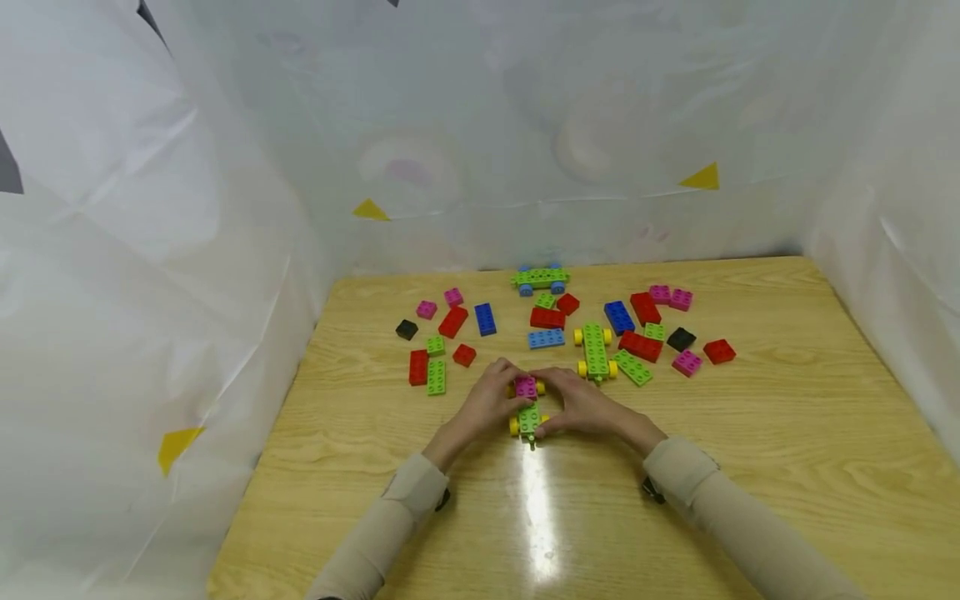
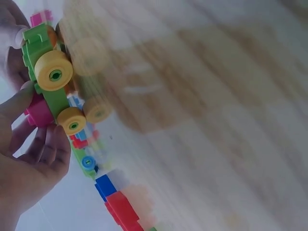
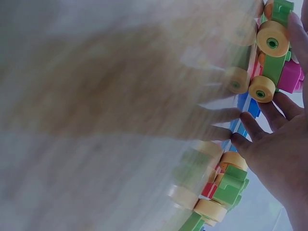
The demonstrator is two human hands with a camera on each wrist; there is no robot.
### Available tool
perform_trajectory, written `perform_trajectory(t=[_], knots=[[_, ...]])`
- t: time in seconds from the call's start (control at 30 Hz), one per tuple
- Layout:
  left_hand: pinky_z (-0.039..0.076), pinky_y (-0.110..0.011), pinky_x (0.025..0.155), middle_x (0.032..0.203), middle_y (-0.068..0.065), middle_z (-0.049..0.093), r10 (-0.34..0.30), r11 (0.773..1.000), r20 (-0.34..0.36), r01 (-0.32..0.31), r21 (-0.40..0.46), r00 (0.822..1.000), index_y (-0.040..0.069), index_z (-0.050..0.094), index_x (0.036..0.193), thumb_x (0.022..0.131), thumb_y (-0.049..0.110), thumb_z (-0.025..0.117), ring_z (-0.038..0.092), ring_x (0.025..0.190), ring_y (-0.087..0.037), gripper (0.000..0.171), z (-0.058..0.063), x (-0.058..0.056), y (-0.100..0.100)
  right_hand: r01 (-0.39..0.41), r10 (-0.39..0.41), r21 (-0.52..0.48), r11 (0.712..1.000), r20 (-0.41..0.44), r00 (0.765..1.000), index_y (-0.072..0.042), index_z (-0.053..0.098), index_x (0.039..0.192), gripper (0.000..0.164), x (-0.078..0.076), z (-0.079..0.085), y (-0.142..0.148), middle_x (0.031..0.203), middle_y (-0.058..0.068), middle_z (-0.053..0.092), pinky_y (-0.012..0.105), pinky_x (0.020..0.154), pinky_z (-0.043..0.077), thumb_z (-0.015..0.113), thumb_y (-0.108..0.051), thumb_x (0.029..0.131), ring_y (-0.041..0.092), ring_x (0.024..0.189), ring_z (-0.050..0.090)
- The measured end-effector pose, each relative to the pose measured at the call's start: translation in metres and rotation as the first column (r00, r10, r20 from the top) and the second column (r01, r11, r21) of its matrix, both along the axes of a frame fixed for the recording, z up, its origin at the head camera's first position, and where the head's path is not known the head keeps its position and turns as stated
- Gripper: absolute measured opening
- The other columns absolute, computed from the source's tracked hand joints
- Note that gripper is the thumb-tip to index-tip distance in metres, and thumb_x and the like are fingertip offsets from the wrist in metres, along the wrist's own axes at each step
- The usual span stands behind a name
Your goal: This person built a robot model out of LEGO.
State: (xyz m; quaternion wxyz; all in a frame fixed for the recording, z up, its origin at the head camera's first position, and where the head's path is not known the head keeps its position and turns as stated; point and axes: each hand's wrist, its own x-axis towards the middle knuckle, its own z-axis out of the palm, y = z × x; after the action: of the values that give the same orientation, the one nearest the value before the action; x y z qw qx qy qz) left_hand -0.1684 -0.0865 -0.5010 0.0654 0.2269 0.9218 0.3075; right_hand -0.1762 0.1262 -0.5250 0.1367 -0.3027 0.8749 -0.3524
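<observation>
In front of me stands a green toy car base [image 1: 529,421] with yellow wheels [image 2: 47,71]. A pink brick [image 1: 526,387] sits on its far end. My left hand [image 1: 489,398] pinches this brick between thumb and fingers, as the left wrist view also shows. From the other side my right hand [image 1: 585,405] holds the car base, its thumb at the near end and its fingers about the far end. In the right wrist view the pink brick [image 3: 290,77] shows behind the right fingers.
Beyond my right hand stands another green car base [image 1: 596,352] with yellow wheels. A green base with blue wheels [image 1: 541,278] is at the back edge. Loose bricks lie left and right, among them a red brick [image 1: 417,367] and a black brick [image 1: 681,338]. White sheeting [image 1: 525,133] surrounds the table.
</observation>
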Motion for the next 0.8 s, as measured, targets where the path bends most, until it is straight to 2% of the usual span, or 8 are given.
perform_trajectory(t=[0.2, 0.4, 0.8], knots=[[0.046, -0.028, 0.089, 0.112, -0.001, 0.052, -0.005, 1.0, 0.019, 0.005, 0.007, 1.0, 0.009, 0.061, 0.126, 0.09, 0.022, 0.07, 0.052, 0.103, -0.017, 0.039, 0.001, 0.0012, -0.0033, 0.005, -0.005, 0.004, 1.0, 0.009, 1.0, -0.018, 0.037, 0.147, 0.1, -0.0001, -0.0011, 0.0, 0.148, 0.005, 0.04, 0.052, 0.109, 0.029, 0.079, -0.061, 0.067, 0.028, 0.137, 0.034], [0.045, -0.03, 0.091, 0.116, -0.003, 0.051, -0.006, 1.0, 0.057, 0.004, 0.025, 0.998, 0.009, 0.059, 0.129, 0.091, 0.021, 0.068, 0.052, 0.105, -0.017, 0.041, 0.0009, 0.001, -0.0051, 0.008, -0.008, -0.013, 1.0, 0.013, 1.0, -0.016, 0.037, 0.147, 0.1, 0.0008, -0.0001, 0.0003, 0.148, 0.007, 0.04, 0.056, 0.108, 0.029, 0.079, -0.06, 0.067, 0.032, 0.137, 0.033], [0.047, -0.031, 0.09, 0.117, -0.005, 0.051, -0.022, 0.997, 0.041, 0.018, 0.081, 0.999, 0.007, 0.058, 0.13, 0.09, 0.015, 0.069, 0.053, 0.107, -0.021, 0.042, 0.0003, 0.0045, -0.009, 0.016, -0.016, -0.007, 1.0, 0.012, 1.0, -0.017, 0.037, 0.147, 0.101, 0.0005, -0.0013, -0.0002, 0.148, 0.007, 0.04, 0.055, 0.108, 0.028, 0.08, -0.06, 0.066, 0.031, 0.137, 0.032]])
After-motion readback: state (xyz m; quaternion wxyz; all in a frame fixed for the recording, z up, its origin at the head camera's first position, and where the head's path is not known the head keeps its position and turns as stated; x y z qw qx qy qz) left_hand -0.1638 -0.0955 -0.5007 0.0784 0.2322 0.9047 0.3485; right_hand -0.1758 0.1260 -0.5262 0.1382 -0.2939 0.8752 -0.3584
